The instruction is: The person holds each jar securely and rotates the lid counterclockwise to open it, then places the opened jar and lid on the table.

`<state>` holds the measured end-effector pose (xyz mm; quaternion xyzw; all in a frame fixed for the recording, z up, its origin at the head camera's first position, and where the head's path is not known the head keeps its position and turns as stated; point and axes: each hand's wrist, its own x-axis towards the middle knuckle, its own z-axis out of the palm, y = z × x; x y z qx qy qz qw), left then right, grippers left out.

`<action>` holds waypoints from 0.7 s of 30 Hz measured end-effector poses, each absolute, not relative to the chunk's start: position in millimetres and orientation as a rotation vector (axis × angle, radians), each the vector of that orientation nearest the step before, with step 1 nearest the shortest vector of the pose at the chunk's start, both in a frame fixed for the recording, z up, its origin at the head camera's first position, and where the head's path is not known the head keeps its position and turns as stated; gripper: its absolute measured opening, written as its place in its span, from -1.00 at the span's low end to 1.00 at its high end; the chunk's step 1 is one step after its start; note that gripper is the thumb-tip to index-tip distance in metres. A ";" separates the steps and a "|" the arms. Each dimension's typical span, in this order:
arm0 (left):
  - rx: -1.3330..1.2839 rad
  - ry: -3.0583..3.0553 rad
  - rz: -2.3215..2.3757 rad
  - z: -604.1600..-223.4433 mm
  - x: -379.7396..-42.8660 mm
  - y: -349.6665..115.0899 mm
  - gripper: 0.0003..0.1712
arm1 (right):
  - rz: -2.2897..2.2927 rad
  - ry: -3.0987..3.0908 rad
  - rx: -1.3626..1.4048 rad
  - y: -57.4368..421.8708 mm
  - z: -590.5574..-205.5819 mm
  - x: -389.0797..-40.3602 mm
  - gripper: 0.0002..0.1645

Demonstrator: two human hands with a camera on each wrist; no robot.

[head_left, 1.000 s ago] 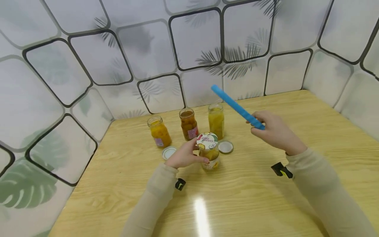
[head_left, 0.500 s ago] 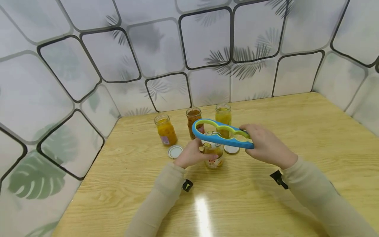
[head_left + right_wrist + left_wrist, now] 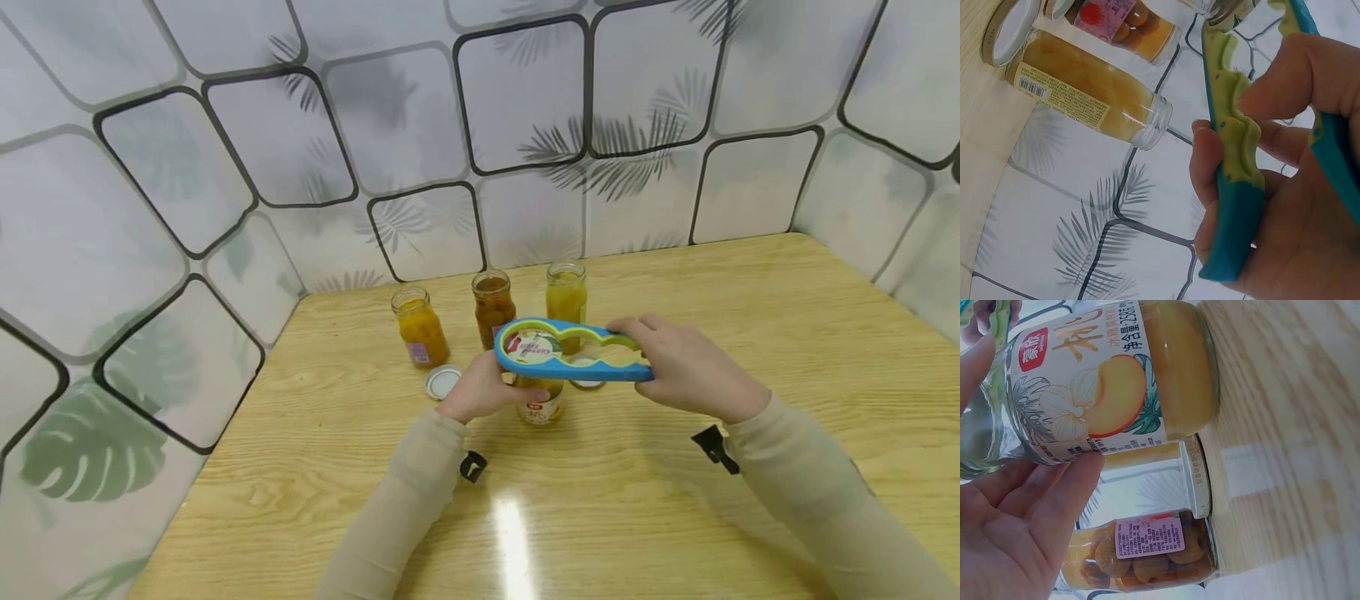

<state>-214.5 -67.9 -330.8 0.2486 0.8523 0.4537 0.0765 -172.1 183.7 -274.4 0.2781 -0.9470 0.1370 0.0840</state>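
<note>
Upright on the table stands a lidded glass jar of peaches (image 3: 542,410), a peach slice printed on its label in the left wrist view. My left hand (image 3: 480,390) grips it from the left, thumb and fingers around the glass. A blue and lime-green jar opener (image 3: 592,369) with a scalloped inner edge lies level over the jar top. Its wide rounded end frames the printed lid (image 3: 532,346). The handle end is held by my right hand (image 3: 693,367); in the right wrist view the thumb lies between the opener's two arms (image 3: 1232,125).
Three uncapped jars stand behind: an orange-filled jar (image 3: 422,333), a brown-filled jar (image 3: 492,310) and a yellow-filled jar (image 3: 566,296). A loose lid (image 3: 443,382) lies left of my left hand, another lid (image 3: 1013,31) by the yellow-filled jar. A patterned wall (image 3: 517,225) borders the table's back.
The jar opener, first raised edge-on right of the jar, has swung left and flat, then come down around the lid. My left hand has kept its grip on the jar.
</note>
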 end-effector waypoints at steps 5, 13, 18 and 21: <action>0.770 2.522 1.402 -330.7 -216.1 -70.3 -0.36 | 0.371 -2.813 0.872 185.4 -274.5 -172.6 -0.27; 0.725 2.494 1.400 -330.1 -217.4 -71.9 -0.35 | 0.330 -2.787 0.916 186.1 -275.1 -175.9 -0.31; 0.720 2.489 1.396 -329.4 -217.2 -72.7 -0.34 | 0.339 -2.805 0.922 186.2 -275.7 -177.5 -0.32; 0.729 2.487 1.391 -329.3 -217.1 -73.0 -0.34 | 0.344 -2.803 0.911 186.4 -277.3 -178.7 -0.35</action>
